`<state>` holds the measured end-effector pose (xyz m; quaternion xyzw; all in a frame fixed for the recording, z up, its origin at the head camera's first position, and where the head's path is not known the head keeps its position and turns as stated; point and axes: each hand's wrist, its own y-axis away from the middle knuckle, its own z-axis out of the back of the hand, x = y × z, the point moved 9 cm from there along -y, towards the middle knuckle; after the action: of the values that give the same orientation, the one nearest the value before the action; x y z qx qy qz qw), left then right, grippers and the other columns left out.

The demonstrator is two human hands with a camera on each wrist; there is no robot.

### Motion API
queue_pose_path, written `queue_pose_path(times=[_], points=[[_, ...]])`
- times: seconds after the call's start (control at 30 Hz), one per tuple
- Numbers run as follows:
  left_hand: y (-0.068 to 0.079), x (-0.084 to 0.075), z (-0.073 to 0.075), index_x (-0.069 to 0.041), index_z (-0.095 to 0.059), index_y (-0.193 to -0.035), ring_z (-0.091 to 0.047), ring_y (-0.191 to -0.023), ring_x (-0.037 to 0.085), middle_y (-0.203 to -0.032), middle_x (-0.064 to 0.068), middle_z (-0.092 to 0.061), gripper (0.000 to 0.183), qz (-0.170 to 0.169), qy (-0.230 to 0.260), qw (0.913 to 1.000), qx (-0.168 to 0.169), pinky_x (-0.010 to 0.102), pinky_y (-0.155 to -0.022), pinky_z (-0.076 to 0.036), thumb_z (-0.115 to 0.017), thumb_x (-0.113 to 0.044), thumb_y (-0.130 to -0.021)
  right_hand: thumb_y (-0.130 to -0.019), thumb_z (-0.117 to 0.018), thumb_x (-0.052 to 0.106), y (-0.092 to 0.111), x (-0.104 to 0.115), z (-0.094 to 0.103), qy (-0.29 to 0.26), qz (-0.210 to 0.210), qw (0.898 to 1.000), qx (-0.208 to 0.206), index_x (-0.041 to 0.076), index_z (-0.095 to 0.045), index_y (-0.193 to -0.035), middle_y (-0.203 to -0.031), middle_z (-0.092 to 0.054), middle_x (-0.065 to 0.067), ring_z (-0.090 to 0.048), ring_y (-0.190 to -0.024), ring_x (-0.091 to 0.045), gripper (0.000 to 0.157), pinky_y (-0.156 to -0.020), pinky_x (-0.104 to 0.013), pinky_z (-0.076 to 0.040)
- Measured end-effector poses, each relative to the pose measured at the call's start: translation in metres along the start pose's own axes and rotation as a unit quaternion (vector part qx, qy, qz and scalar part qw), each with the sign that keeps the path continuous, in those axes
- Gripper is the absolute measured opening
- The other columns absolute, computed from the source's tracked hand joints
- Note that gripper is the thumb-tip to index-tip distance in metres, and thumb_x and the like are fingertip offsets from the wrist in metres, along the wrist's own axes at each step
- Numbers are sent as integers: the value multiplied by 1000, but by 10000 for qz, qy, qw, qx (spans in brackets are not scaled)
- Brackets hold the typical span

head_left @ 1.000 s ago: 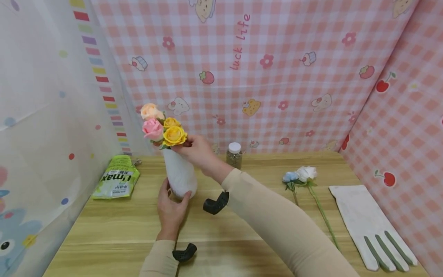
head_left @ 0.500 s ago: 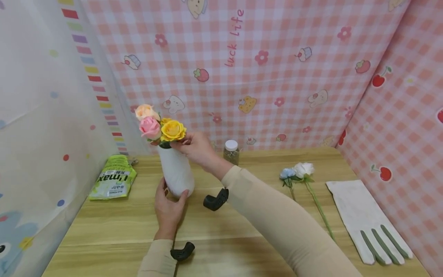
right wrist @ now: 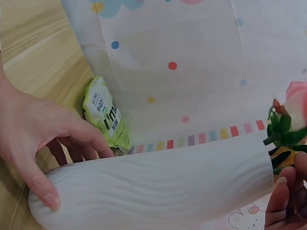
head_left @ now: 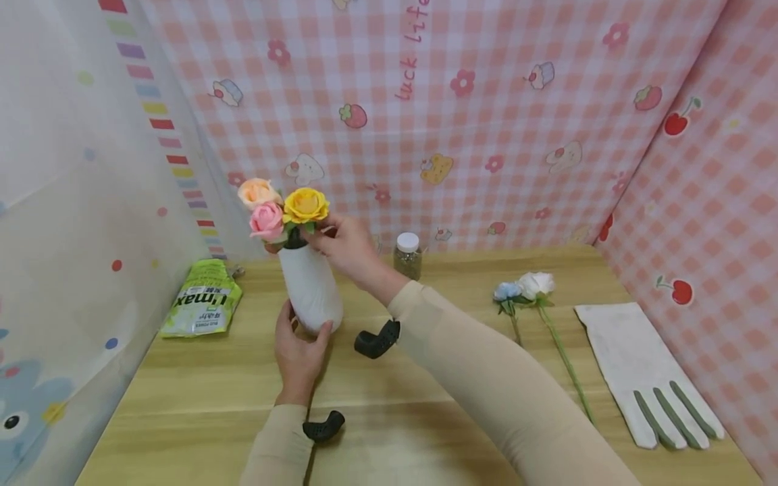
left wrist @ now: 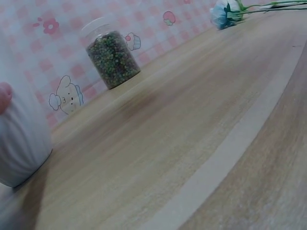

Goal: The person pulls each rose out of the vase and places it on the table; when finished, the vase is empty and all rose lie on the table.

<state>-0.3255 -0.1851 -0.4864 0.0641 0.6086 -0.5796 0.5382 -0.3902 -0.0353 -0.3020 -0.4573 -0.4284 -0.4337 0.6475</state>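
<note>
A white rippled vase (head_left: pixel 311 290) stands on the table, leaning slightly left in the head view. My left hand (head_left: pixel 299 358) grips it low down, thumb on one side and fingers on the other. Just above the rim, my right hand (head_left: pixel 349 251) pinches a yellow rose (head_left: pixel 306 204) below its bloom. Beside it in the vase are a pink rose (head_left: pixel 266 221) and a peach rose (head_left: pixel 258 194). The right wrist view shows the vase (right wrist: pixel 158 182) lying sideways across the picture, with green leaves at its mouth. The fingers partly hide the yellow rose's stem.
A green packet (head_left: pixel 203 300) lies to the left. Behind my right arm stands a white-lidded jar (head_left: pixel 408 258) of small beads or grains. On the right are a blue flower (head_left: pixel 507 291), a white flower (head_left: pixel 536 286) and a white glove (head_left: pixel 632 358). Patterned cloth walls enclose the table.
My right hand has lifted the yellow rose a little higher above the vase rim. A second yellow bloom, visible earlier behind it, is now hidden. My left hand keeps its hold.
</note>
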Motion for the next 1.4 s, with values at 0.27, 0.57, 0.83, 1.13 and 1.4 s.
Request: queue_pose_path(times=[0.27,0.57,0.83,1.13,1.4], points=[[-6,0,-3,1,-44,-139,-54,-113,29,-124,20,-56,82,-163,6,9999,23,47,-89,-48,-84,-23,-72,-89,-70,20,-5,-3,0,512,220,9984,-63,6,-74,-98,-82,-69,0,-59,-72,-11,18,-60,-23,-51],[-8,-2,-4,-2,-44,-141,-54,-114,31,-127,19,-55,82,-231,37,9997,64,50,-89,-47,-84,-23,-72,-88,-71,22,-5,-1,-1,892,581,9943,-38,8,-78,-90,-74,-70,1,-58,-63,-10,16,-54,-22,-49],[-7,-2,0,2,-43,-139,-54,-113,33,-126,21,-56,83,-267,-59,9996,-62,52,-89,-48,-84,-23,-72,-92,-66,21,-1,12,-3,590,945,9937,-127,9,-76,-102,-83,-73,-1,-60,-67,-8,19,-58,-20,-50],[-6,-3,2,1,-44,-139,-55,-113,33,-126,20,-56,83,-273,-128,9995,-113,51,-88,-49,-85,-24,-72,-96,-58,13,1,10,2,320,793,9961,-219,4,-70,-111,-87,-71,-7,-65,-75,-13,21,-67,-21,-55],[-2,-1,0,2,-44,-139,-55,-112,33,-124,21,-56,82,-208,-80,9997,-38,51,-88,-49,-85,-21,-71,-90,-67,7,0,0,3,456,556,9972,-223,5,-72,-108,-98,-73,-5,-66,-85,-11,19,-72,-21,-54]])
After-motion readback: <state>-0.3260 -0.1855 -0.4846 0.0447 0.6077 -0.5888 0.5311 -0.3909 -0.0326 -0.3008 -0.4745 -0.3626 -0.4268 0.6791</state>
